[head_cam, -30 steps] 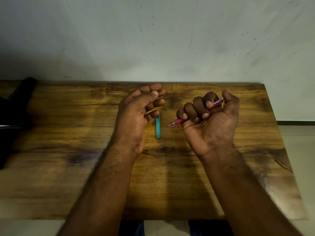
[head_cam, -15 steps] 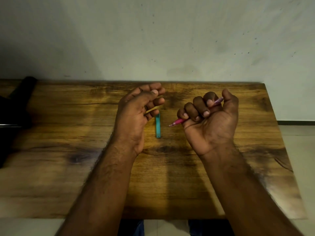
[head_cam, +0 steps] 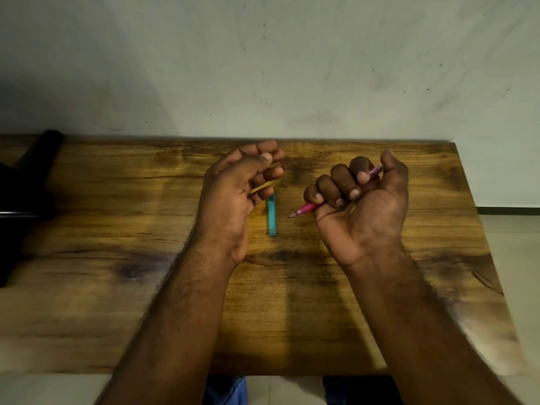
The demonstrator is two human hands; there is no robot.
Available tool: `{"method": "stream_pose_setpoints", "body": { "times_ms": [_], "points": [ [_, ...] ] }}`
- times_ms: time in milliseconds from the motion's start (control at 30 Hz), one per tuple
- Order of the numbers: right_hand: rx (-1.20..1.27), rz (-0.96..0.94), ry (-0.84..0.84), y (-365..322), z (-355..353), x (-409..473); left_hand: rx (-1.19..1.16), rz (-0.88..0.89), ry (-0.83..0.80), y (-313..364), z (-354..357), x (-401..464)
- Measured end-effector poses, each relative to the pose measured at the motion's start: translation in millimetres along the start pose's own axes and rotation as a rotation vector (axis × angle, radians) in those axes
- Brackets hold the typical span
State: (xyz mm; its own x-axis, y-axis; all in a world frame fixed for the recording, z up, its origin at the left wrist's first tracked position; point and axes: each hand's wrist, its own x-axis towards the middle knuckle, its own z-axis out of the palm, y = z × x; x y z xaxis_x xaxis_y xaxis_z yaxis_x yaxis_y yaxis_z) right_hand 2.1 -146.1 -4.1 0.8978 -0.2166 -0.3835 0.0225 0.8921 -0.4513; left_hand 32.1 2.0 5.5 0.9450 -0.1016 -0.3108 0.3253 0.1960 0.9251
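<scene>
1. Almost nothing has changed over the last second: both hands hover above the table (head_cam: 117, 287) in the same poses
2. The right hand (head_cam: 362, 206) stays fisted, fingers (head_cam: 339, 176) curled tight round the pink pen (head_cam: 305, 209), tip aimed left
3. The left hand (head_cam: 233, 194) remains loosely curled; something thin and yellowish may lie inside, I cannot tell
4. The teal cap (head_cam: 272, 214) lies untouched on the table between the hands, so the work looks paused
</scene>
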Motion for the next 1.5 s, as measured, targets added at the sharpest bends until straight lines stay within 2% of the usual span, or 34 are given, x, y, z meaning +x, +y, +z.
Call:
{"method": "stream_pose_setpoints", "body": {
  "times_ms": [300,1133,1500],
  "points": [
    [0.032,-0.017,0.032,-1.9,-0.3,0.7,0.014,0.004,0.001,-0.7,-0.4,0.6],
    [0.03,0.024,-0.007,0.0,0.4,-0.7,0.016,-0.011,0.005,0.4,0.1,0.2],
    [-0.036,0.004,-0.003,1.1,1.0,-1.6,0.025,-0.004,-0.001,0.0,0.0,-0.3]
  ]
}}
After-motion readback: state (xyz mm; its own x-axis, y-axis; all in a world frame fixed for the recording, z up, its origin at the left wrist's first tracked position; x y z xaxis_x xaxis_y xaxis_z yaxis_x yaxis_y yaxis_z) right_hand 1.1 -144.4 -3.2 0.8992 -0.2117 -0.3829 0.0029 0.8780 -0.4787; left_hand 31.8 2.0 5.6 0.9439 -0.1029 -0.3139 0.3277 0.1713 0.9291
